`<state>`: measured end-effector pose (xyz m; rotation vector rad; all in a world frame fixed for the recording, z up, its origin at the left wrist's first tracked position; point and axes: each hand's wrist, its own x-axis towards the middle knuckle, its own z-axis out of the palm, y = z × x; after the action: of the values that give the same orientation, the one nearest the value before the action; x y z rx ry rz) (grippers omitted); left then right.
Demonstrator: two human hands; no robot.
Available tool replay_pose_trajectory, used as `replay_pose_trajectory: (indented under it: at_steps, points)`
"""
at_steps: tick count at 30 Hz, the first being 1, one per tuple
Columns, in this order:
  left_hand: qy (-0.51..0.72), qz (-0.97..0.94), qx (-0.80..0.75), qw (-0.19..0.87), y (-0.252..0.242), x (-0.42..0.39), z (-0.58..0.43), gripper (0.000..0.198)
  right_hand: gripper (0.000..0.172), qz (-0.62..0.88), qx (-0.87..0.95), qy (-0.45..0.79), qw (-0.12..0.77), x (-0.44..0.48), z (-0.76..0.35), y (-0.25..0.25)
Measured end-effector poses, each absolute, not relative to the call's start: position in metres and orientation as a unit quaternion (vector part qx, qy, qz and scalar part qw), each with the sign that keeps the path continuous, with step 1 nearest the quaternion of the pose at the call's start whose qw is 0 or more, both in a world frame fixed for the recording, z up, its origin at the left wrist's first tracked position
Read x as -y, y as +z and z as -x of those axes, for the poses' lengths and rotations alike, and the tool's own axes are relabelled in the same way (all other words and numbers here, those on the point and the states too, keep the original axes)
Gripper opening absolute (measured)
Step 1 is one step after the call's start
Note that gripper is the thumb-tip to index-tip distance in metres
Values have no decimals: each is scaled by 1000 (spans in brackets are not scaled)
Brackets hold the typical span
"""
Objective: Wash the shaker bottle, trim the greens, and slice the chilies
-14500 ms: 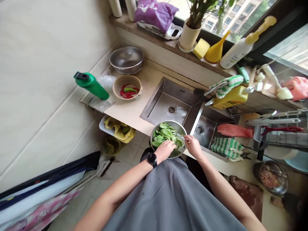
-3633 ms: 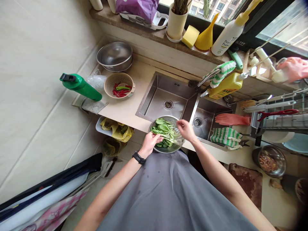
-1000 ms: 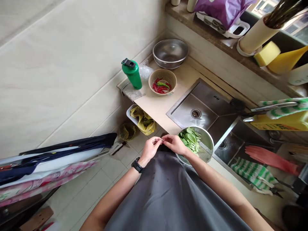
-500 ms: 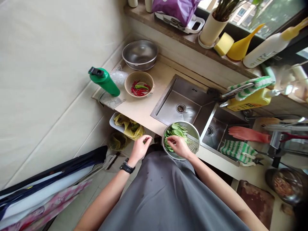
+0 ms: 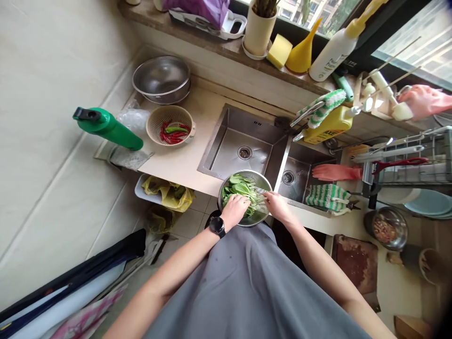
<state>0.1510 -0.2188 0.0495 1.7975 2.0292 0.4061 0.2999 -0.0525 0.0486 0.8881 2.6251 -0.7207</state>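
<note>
A metal colander (image 5: 262, 207) with leafy greens (image 5: 238, 184) in its left half is at the counter's front edge, against my grey clothing. My left hand (image 5: 236, 210), with a black watch at the wrist, reaches over the near rim into the greens. Its fingers are curled down on the leaves, and the fingertips are partly hidden. At the colander's right side, my right hand (image 5: 278, 206) has its thumb and fingers closed over the rim. Bare perforated metal shows between the two hands.
Behind the colander lies a double sink (image 5: 231, 134). A basket of red and green chillies (image 5: 189, 115), a steel bowl (image 5: 160, 77) and a green bottle (image 5: 113, 129) stand left. Below the counter, a bin (image 5: 139, 190) has a yellow liner. Pink gloves (image 5: 337, 172) lie right.
My left hand has moved right, from beside the colander onto the greens. My right hand has left the greens for the colander's right rim. The camera view has shifted.
</note>
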Motion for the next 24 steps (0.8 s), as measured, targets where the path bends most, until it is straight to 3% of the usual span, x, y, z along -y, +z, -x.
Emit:
replay_pose_trajectory:
  at_steps: [3,8,20,24]
  points:
    - [108,-668,-717,167,34,224,-154,33,25,-197,-945,-133,222,59,-294,41]
    - [61,-670,-720,170,18,239,-160,45,30,-138,-955,-63,257,63,-285,24]
    - [58,-616,-762,193,7,242,-168,49,23,-117,-939,-112,302,32,-300,61]
    - [63,-606,-770,190,12,242,-171,53,22,-138,-939,-155,273,28,-309,60]
